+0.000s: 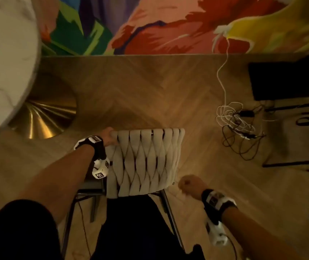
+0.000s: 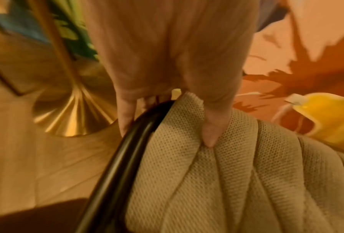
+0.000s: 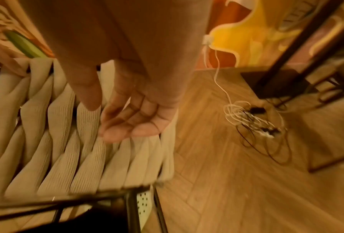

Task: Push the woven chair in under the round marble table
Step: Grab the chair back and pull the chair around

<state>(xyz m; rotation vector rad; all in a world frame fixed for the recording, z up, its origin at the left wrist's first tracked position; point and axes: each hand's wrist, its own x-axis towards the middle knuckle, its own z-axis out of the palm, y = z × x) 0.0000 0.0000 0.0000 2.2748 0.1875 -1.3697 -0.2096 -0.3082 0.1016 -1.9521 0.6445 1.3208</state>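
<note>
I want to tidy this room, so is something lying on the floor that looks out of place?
Yes. A tangle of white and black cables lies loose on the wooden floor, right of the woven chair. One white cable runs up to the painted wall.

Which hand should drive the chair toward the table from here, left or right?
Left. The left hand already grips the chair at its top corner, on the side nearest the table. The right hand hangs free beside the chair's back, holding nothing.

Beige woven chair (image 1: 146,162), white veined marble table (image 1: 3,62), seemingly brass base (image 1: 46,119).
</note>
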